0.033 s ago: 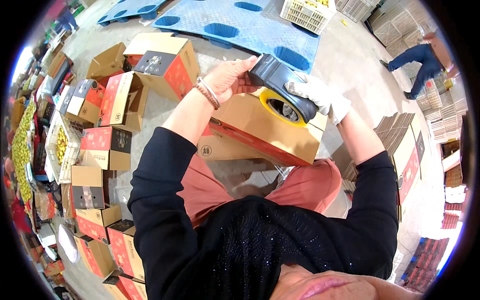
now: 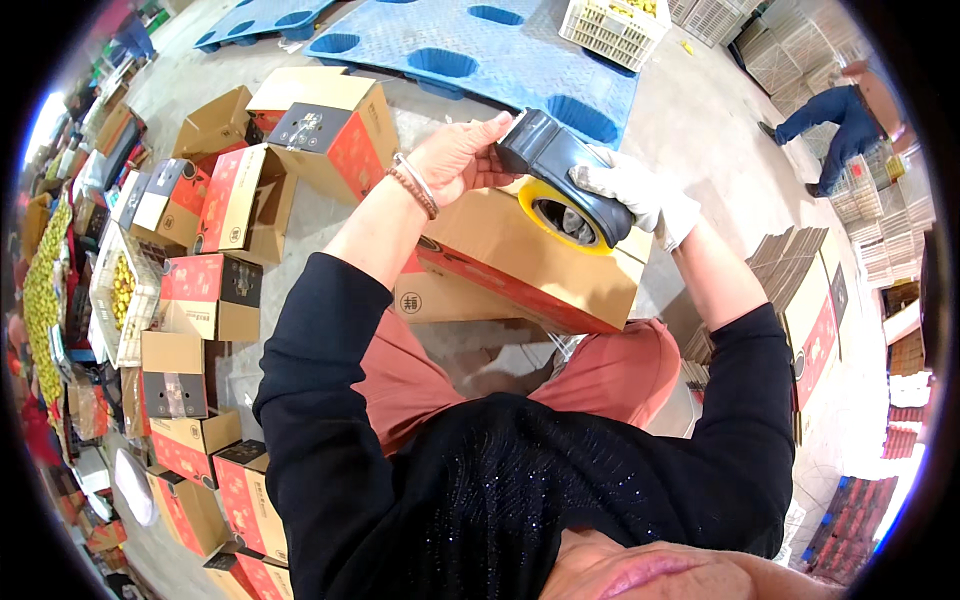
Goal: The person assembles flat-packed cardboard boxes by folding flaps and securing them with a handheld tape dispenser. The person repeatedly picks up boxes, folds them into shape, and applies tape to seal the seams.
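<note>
Okay, my gloved right hand (image 2: 640, 195) is wrapped around a black tape dispenser (image 2: 548, 150), yellow roll (image 2: 566, 238) facing me, over the tan-and-red carton (image 2: 540, 265) in front of my knees; can't tell if it touches the cardboard. Bare left hand (image 2: 460, 160) at the dispenser's front end, thumb stretched toward its edge, fingers bent; can't tell if they pinch anything. More cartons (image 2: 197, 292) on the floor left, blue pallet (image 2: 400, 35) ahead with cream crate (image 2: 605, 40), stacked cardboard (image 2: 790, 265) right.
</note>
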`<act>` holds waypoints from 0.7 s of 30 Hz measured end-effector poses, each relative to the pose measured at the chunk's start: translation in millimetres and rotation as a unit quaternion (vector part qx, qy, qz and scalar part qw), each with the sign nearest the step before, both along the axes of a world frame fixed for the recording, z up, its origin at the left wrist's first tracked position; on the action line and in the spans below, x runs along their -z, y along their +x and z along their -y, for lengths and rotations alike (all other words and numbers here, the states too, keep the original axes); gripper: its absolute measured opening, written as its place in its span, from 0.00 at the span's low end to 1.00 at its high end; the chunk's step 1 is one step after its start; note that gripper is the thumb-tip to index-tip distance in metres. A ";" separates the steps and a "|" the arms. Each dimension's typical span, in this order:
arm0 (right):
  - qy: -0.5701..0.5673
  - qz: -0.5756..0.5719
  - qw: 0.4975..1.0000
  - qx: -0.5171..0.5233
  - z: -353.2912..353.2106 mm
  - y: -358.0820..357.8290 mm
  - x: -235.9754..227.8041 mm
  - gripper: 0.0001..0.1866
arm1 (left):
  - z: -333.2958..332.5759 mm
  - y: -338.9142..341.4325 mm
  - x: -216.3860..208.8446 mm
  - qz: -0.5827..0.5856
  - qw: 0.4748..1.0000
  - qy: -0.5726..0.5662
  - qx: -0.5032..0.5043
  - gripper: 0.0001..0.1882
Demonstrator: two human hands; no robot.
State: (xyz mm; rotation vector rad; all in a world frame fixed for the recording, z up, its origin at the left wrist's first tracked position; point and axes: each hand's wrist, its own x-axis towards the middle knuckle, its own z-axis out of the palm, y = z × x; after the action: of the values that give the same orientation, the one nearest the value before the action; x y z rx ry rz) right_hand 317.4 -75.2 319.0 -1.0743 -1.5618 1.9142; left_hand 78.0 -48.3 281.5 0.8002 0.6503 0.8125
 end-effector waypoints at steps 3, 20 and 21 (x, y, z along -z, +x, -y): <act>0.009 0.002 1.000 0.021 4.9 5.9 2.8 0.22 | -0.4 2.2 1.7 0.008 1.000 -0.017 -0.003 0.14; -0.018 0.063 0.997 0.038 18.0 27.9 -3.9 0.28 | -68.6 -113.9 -49.3 -0.509 0.781 0.331 -0.144 0.10; -0.004 0.080 0.996 0.040 15.6 22.1 -4.0 0.28 | -74.8 -119.6 -31.5 -0.549 0.758 0.321 -0.144 0.10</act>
State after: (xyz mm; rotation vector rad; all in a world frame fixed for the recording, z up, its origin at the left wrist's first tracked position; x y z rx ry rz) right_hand 339.5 -90.8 323.0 -1.3018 -1.5704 1.8207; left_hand -41.6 26.5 313.0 1.8961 1.6148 0.7951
